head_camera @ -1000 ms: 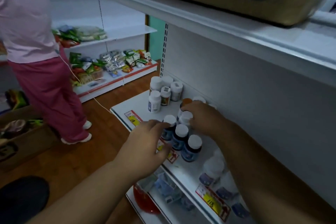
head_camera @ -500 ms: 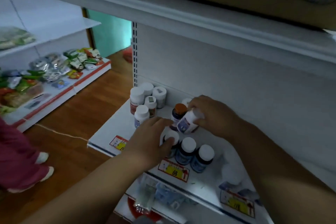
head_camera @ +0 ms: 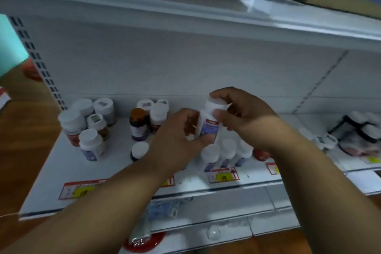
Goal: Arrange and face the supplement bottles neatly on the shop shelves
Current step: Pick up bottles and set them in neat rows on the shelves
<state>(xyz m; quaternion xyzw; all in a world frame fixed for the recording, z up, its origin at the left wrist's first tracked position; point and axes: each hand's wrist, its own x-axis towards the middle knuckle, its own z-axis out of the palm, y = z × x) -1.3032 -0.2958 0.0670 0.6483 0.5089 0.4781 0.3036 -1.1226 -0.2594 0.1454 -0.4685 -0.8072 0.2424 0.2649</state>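
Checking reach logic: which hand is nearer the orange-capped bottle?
Left. The left hand sits just right of the orange-capped bottle; the right hand is farther right, gripping the cap of a lifted white bottle.

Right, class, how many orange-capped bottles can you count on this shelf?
1. The orange-capped bottle stands on the shelf left of the left hand; that hand or the right hand may hide more.

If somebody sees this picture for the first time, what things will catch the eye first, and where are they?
In the centre, the left hand and the right hand together hold a white bottle lifted above the shelf. To its left stands the only orange-capped bottle among white-capped ones. Yellow price tags line the front edge of the shelf.
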